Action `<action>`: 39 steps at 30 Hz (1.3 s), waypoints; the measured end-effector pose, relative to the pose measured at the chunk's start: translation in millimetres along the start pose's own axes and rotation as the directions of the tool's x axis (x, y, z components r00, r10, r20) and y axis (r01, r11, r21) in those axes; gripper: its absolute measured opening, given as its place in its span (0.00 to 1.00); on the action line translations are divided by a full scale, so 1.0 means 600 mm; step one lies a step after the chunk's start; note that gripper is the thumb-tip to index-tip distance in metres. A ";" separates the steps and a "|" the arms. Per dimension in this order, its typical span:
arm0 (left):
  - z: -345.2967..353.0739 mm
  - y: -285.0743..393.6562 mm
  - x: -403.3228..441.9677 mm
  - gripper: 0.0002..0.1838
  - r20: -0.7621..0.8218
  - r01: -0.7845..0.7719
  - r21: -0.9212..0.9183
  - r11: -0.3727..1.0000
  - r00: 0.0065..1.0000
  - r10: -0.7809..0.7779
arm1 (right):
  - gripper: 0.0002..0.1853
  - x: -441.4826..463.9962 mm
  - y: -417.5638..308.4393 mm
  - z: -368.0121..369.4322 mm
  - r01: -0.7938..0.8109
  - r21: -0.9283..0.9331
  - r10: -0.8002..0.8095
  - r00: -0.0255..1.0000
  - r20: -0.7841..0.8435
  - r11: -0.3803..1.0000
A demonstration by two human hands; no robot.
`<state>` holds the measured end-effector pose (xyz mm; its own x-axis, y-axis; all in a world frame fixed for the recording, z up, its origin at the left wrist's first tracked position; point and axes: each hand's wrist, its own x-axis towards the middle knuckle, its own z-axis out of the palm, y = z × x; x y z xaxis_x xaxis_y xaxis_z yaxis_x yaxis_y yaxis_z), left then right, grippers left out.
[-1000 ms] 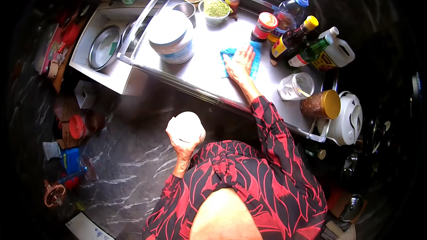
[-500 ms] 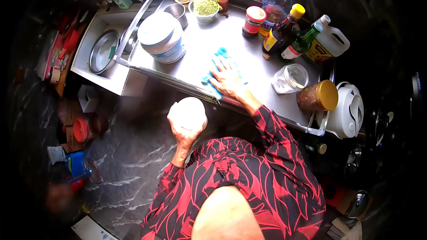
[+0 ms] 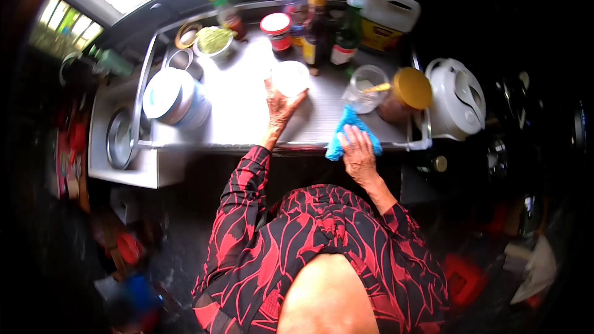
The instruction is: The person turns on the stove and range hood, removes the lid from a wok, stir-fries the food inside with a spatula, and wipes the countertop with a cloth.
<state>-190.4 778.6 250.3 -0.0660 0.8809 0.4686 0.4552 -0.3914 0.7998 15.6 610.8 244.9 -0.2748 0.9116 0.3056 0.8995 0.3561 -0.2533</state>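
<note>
My left hand (image 3: 281, 108) is wrapped round a white round container (image 3: 291, 78) over the middle of the metal shelf (image 3: 241, 125), just in front of a red-lidded jar (image 3: 276, 32). Whether the container touches the shelf, I cannot tell. At the front edge, my right hand (image 3: 359, 151) has hold of a bunched blue cloth (image 3: 346, 125). Behind that cloth stand a clear open jar (image 3: 365, 94) with something light sticking out and a gold-lidded jar (image 3: 409, 89).
A large white tub (image 3: 175, 98) and a bowl of green food (image 3: 214, 42) are on the left. Dark bottles (image 3: 316, 31) and a white jug (image 3: 388, 15) line the back. A white appliance (image 3: 456, 99) stands right. A metal rail edges the shelf.
My left hand has carried the white container from in front of my body up over the shelf. My right hand has moved the cloth right, to the front edge. The view has turned.
</note>
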 end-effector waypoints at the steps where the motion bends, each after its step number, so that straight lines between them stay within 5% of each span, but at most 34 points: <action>1: 0.017 -0.023 0.004 0.54 0.046 0.008 -0.051 0.999 0.999 -0.006 | 0.26 -0.007 0.005 0.003 -0.010 -0.004 0.010 0.999 -0.034 1.000; 3: 0.041 -0.045 0.009 0.54 0.025 0.058 -0.123 0.991 0.998 -0.055 | 0.24 -0.004 -0.001 0.001 -0.034 0.025 0.037 0.995 -0.096 0.999; 5: 0.053 -0.060 0.016 0.55 -0.023 -0.031 0.074 0.997 0.999 0.033 | 0.25 -0.008 0.005 0.009 -0.025 0.046 0.031 0.989 -0.145 0.999; 8: 0.056 -0.063 0.020 0.55 -0.013 0.024 0.003 1.000 1.000 -0.024 | 0.25 -0.012 0.012 0.021 -0.011 0.056 0.022 0.977 -0.210 0.998; 11: 0.068 -0.061 0.016 0.56 0.037 -0.052 0.143 0.988 0.998 0.048 | 0.24 -0.033 0.036 0.004 -0.011 0.194 0.062 0.964 -0.258 0.981; 14: 0.035 -0.017 -0.010 0.50 -0.015 0.023 0.147 0.989 1.000 -0.021 | 0.25 -0.059 -0.001 -0.041 -0.113 0.435 0.236 0.942 -0.239 0.893; 16: 0.032 0.033 -0.063 0.43 -0.066 0.039 0.084 0.996 0.997 -0.034 | 0.22 -0.139 0.005 -0.058 -0.247 0.660 0.430 0.894 -0.128 0.710; 18: 0.012 0.050 -0.119 0.35 -0.092 -0.079 0.042 0.996 0.992 0.082 | 0.10 -0.209 -0.004 -0.083 -0.309 0.912 0.719 0.694 0.023 0.270; 19: 0.001 0.066 -0.148 0.30 -0.109 -0.118 0.105 0.987 0.986 0.129 | 0.11 -0.259 0.003 -0.091 -0.500 0.861 0.812 0.538 0.228 0.089; 20: -0.003 0.083 -0.184 0.27 -0.039 -0.101 0.052 0.994 0.994 0.103 | 0.12 -0.294 0.014 -0.105 -0.453 0.891 0.905 0.385 0.183 0.012; 23: 0.046 0.150 -0.263 0.20 0.233 -0.086 -0.077 0.993 0.967 0.102 | 0.13 -0.373 0.091 -0.164 -0.283 0.959 0.976 0.213 0.039 0.023; 24: 0.070 0.185 -0.280 0.20 0.328 -0.077 -0.183 0.980 0.935 0.135 | 0.14 -0.400 0.125 -0.188 -0.298 0.953 0.985 0.170 0.008 0.044; 26: 0.130 0.239 -0.304 0.22 0.476 -0.047 -0.312 0.949 0.856 0.199 | 0.19 -0.432 0.191 -0.235 -0.589 0.785 0.981 0.101 -0.163 0.192; 28: 0.190 0.280 -0.326 0.26 0.558 -0.040 -0.360 0.932 0.792 0.250 | 0.23 -0.447 0.268 -0.259 -0.639 0.705 0.931 0.047 -0.362 0.307; 34: 0.361 0.343 -0.374 0.43 0.606 -0.062 -0.288 0.956 0.761 0.232 | 0.23 -0.472 0.496 -0.250 -0.880 0.422 0.887 -0.004 -0.461 0.216; 37: 0.408 0.350 -0.396 0.48 0.598 -0.035 -0.209 0.977 0.786 0.156 | 0.30 -0.470 0.559 -0.158 -0.915 0.093 0.770 0.272 -0.577 0.392; 39: 0.434 0.373 -0.408 0.49 0.545 -0.090 -0.126 0.988 0.826 0.145 | 0.35 -0.451 0.553 -0.158 -0.907 -0.015 0.792 0.375 -0.481 0.420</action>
<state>158.6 544.8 217.0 0.4954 0.8156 0.2988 0.3434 -0.4999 0.7951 420.5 463.0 165.1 0.7732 0.5253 0.3553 0.6325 -0.6803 -0.3704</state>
